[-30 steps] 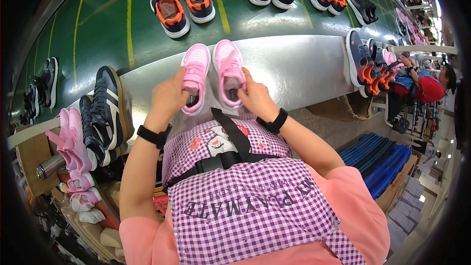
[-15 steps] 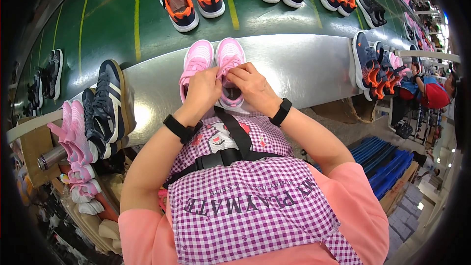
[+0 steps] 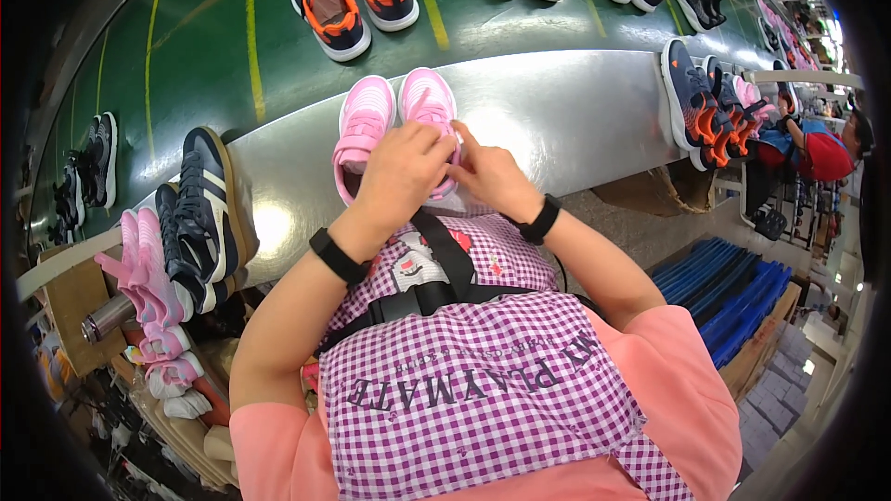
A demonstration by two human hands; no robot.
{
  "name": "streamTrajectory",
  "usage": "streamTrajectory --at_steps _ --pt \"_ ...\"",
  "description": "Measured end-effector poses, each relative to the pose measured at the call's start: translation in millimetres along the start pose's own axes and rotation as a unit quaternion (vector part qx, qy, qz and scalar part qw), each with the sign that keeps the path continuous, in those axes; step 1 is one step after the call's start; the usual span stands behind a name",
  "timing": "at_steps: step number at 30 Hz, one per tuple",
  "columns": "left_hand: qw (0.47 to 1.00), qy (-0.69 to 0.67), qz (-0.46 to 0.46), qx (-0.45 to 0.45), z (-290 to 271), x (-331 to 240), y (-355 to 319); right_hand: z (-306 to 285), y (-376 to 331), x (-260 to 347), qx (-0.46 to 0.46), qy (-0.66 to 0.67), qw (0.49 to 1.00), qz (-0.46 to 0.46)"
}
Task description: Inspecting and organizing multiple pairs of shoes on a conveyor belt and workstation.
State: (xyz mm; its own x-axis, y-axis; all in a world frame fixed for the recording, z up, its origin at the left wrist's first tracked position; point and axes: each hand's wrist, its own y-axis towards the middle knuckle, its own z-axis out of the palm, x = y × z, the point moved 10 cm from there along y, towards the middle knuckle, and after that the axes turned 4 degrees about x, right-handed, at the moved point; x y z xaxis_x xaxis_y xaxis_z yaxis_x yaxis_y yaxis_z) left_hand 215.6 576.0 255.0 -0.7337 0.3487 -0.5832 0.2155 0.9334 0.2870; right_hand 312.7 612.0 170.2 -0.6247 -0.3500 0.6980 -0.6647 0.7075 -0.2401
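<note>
Your left hand (image 3: 401, 167) and right hand (image 3: 490, 178) meet over the heel end of the right-hand pink shoe (image 3: 429, 102), fingers curled narrowly around it. That shoe sits beside its pink mate (image 3: 364, 121) at the near edge of the steel counter (image 3: 557, 111). A navy-and-white shoe (image 3: 204, 204) stands toward the counter's left end.

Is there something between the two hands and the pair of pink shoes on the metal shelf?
Nothing visible. The left hand and right hand already lie on the pink shoes, at the right shoe's heel end, on the metal shelf. The dark sneakers stand apart, at the left.
</note>
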Motion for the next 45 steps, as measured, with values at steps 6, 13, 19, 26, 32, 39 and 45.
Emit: streamTrajectory --at_steps 6,13,19,26,32,39,45 --pt "0.999 0.029 -0.022 0.029 27 17 -6 3 0 2 -0.046 -0.009 0.999 -0.006" --pt "0.995 0.094 0.001 0.044 29 6 -12 -9 7 0 0.019 0.023 1.0 0.012" --pt "0.985 0.143 0.029 0.094 34 -9 -7 -79 42 36 -0.036 0.102 0.992 0.057" --pt "0.987 0.139 0.063 0.059 34 -14 -2 -60 73 47 -0.039 0.094 0.994 -0.027" --pt "0.982 0.16 0.079 0.06 29 -17 1 -44 40 -18 0.03 0.237 0.968 0.08" --pt "0.978 0.167 0.089 0.086 33 -16 3 2 -1 -56 0.032 0.464 0.867 0.179" --pt "0.976 0.169 0.09 0.101 37 -15 4 26 -8 -65 0.044 0.529 0.825 0.194"
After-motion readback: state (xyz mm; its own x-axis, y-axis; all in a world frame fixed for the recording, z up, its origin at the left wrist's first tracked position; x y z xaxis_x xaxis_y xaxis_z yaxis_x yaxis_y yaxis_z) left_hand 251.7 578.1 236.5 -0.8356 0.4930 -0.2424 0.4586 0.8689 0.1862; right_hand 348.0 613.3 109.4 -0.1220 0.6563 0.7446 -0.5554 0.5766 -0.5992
